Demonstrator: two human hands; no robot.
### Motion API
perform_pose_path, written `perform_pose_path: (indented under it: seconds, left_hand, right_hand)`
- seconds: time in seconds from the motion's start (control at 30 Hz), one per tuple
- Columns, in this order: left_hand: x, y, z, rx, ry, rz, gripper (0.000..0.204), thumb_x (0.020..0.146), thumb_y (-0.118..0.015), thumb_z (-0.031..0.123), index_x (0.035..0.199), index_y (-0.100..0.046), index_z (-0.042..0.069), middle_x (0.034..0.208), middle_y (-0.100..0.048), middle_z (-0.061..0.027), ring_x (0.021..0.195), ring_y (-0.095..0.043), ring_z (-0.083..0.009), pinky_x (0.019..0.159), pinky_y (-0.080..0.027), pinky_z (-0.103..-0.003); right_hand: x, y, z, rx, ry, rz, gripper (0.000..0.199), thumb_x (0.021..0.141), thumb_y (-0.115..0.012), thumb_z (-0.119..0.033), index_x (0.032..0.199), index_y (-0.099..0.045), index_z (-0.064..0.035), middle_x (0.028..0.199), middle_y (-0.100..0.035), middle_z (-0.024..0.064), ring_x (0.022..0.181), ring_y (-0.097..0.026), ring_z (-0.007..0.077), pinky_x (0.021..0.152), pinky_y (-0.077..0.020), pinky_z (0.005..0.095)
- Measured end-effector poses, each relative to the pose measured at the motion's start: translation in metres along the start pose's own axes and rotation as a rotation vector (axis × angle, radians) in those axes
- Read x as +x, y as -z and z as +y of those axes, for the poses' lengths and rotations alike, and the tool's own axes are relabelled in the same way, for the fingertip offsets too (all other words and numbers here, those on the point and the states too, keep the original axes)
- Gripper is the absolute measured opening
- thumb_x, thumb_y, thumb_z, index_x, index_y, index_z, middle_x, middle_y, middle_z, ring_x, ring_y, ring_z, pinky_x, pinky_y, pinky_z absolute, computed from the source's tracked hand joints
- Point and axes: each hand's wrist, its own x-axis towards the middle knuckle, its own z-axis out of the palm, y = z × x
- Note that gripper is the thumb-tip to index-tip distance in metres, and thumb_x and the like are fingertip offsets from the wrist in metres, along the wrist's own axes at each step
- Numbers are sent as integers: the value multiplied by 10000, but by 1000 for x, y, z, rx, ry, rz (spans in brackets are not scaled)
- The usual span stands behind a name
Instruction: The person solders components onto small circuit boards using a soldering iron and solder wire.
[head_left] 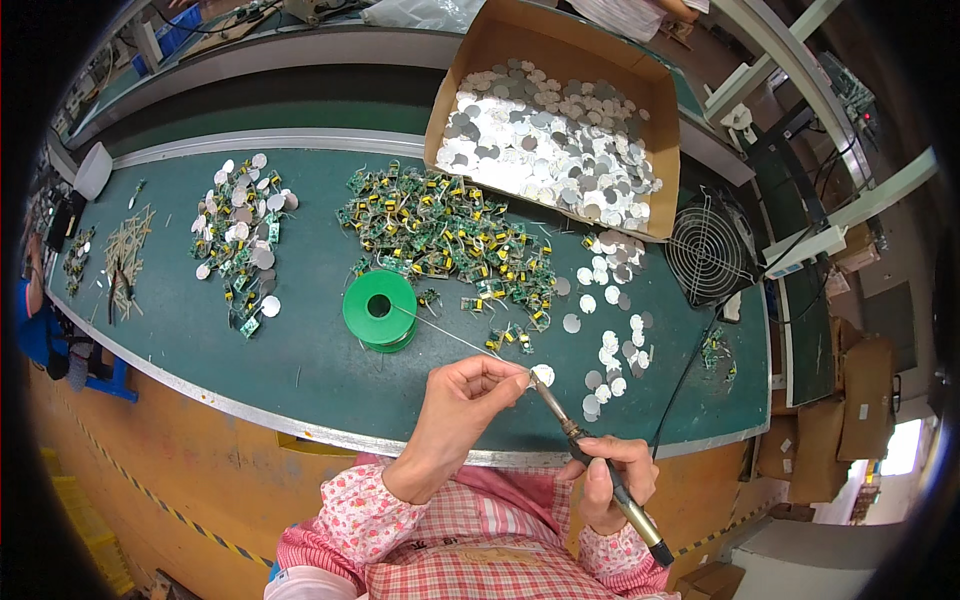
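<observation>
My left hand (pixel 452 412) pinches solder wire (pixel 452 334), which runs back to a green spool (pixel 358 306) on the table. My right hand (pixel 618 474) is wrapped round the handle of a soldering iron (pixel 556 410), its tip slanting up and left to the fingertips of my left hand. Right at that tip lies a round white disc (pixel 544 374); whether the tip touches it I cannot tell. Just beyond my hands is a heap of small green circuit boards (pixel 440 225) with yellow parts and wires.
A cardboard box (pixel 668 150) of silvery white discs stands at the back. Loose discs (pixel 610 350) lie to the right, near a black fan (pixel 708 248) and a cable. Boards with discs (pixel 240 225) are piled at left, beside scattered thin strips (pixel 128 245) and a white bowl (pixel 93 170).
</observation>
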Motion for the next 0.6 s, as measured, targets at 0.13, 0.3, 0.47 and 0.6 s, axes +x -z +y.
perform_pose_path:
  seconds: [0.13,0.3,0.47,0.6]
  left_hand:
    - [-1,0,2,12,6,-12,102,844,-662,70,915,-653,-3,850,-658,-38,769,-583,-74,700,-458,-222]
    - [-2,2,0,10,7,-24,101,844,-661,67,915,-654,-4,843,-658,-40,767,-582,-73,697,-452,-216]
    - [-5,4,-3,-22,8,-38,106,843,-665,73,914,-655,-5,836,-657,-39,747,-573,-71,686,-449,-216]
    - [-8,0,-6,-22,29,-16,110,847,-663,84,914,-656,-4,832,-655,-41,727,-573,-82,680,-451,-220]
  right_hand:
    - [2,1,-6,-34,-30,-63,222,880,-495,-183,917,-526,34,663,-622,165,462,-607,157,422,-455,238]
    - [2,2,-2,-80,72,-102,243,883,-499,-199,920,-529,39,663,-622,166,454,-602,157,418,-448,237]
    - [-7,-4,2,121,-56,61,154,865,-532,-91,949,-567,33,629,-640,104,525,-624,151,493,-494,259]
    - [0,-14,12,51,-237,198,197,892,-556,-66,1078,-534,-4,819,-663,126,763,-652,152,665,-515,257]
